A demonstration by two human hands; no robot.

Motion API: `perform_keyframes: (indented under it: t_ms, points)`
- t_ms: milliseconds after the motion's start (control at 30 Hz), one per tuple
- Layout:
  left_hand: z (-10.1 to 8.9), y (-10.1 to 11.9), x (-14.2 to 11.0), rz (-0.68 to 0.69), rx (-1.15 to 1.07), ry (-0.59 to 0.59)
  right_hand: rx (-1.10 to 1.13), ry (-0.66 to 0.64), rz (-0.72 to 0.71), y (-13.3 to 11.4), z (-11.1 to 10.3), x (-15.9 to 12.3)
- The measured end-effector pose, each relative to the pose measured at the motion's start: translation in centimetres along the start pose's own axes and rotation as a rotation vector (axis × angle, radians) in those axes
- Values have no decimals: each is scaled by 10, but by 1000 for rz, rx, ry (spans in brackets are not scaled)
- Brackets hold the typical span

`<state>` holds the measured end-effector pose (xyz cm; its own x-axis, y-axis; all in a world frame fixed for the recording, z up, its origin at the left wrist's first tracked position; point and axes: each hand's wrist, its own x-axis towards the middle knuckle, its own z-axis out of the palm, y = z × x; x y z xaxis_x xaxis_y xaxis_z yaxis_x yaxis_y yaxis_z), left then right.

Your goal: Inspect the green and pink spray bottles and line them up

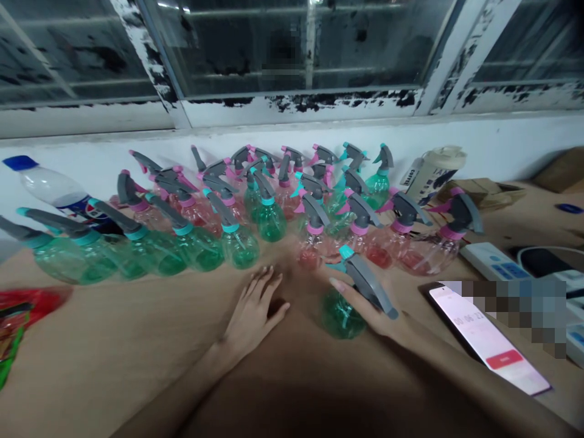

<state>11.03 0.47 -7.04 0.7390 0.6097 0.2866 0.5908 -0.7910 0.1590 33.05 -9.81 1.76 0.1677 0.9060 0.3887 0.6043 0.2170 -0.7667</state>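
Observation:
My right hand [376, 310] is wrapped round the neck of a green spray bottle [342, 316] with a grey and turquoise trigger head. The bottle stands upright near the front, its nozzle pointing left. My left hand [255, 307] lies on the table to the left of it, fingers spread, holding nothing. Just beyond my left fingertips is another green spray bottle [240, 246], at the end of a front row of green ones. Behind my right hand stand clear pink spray bottles with pink collars, among them a pink spray bottle [312, 249].
Several more spray bottles crowd back toward the wall. A Pepsi bottle [59, 188] leans at the far left, above a red packet [27, 304]. On the right lie a phone [490, 340] showing a timer, a power strip [493, 261] and a printed cup [433, 170].

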Motion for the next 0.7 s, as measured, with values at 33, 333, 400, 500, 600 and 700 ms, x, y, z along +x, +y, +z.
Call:
perform_keyframes:
  t_ms: [33, 333, 400, 500, 600, 700]
  points:
    - [0, -1, 0, 2, 10, -3, 4, -13, -2, 1, 1, 1]
    - [5, -2, 1, 7, 57, -25, 148, 12, -50, 17, 19, 13]
    - [5, -2, 1, 8, 63, -34, 190, 2, -33, 20, 22, 14]
    - [5, -1, 1, 10, 71, -40, 206, -8, -17, 22, 23, 14]
    - [4, -1, 1, 16, 91, -45, 156, 7, -2, 22, 22, 13]
    - [4, -2, 1, 28, 103, -43, 111, 7, -28, 20, 21, 14]
